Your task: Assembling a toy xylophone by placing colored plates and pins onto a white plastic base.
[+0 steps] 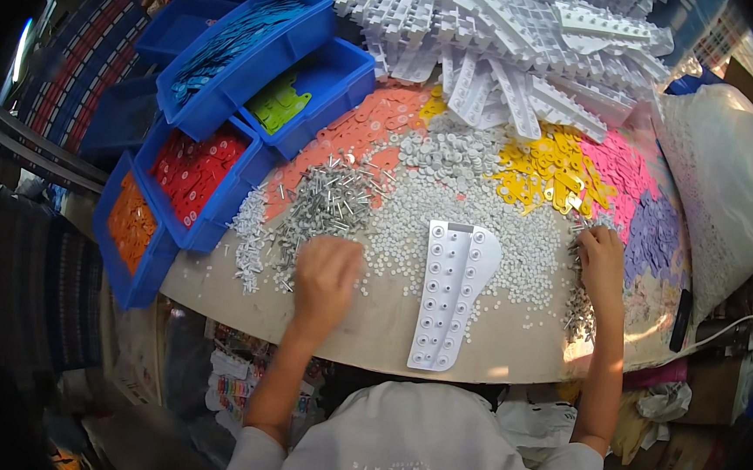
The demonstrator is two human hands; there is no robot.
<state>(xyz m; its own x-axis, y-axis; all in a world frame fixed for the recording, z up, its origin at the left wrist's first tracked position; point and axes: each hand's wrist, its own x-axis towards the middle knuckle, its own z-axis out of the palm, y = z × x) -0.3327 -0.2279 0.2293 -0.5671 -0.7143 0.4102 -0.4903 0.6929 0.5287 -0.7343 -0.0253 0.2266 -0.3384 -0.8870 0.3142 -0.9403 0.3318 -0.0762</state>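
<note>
One white tray (440, 302) lies near the table (378, 336) edge between the blurred, curled left hand (326, 277) and the right hand (600, 256) bent at metal bits (577, 307) (whether either grips anything, I cannot tell), and a careless sweep could scatter loose white discs (521, 267).

Grey T-shirt (424, 430): line of widely spaced pale capitals, upside down in view, fainter, smaller line just above it in view; smaller line unreadable. Red plastic tags (191, 170) in blue bin (238, 192): pale round marks, too small to read.
</note>
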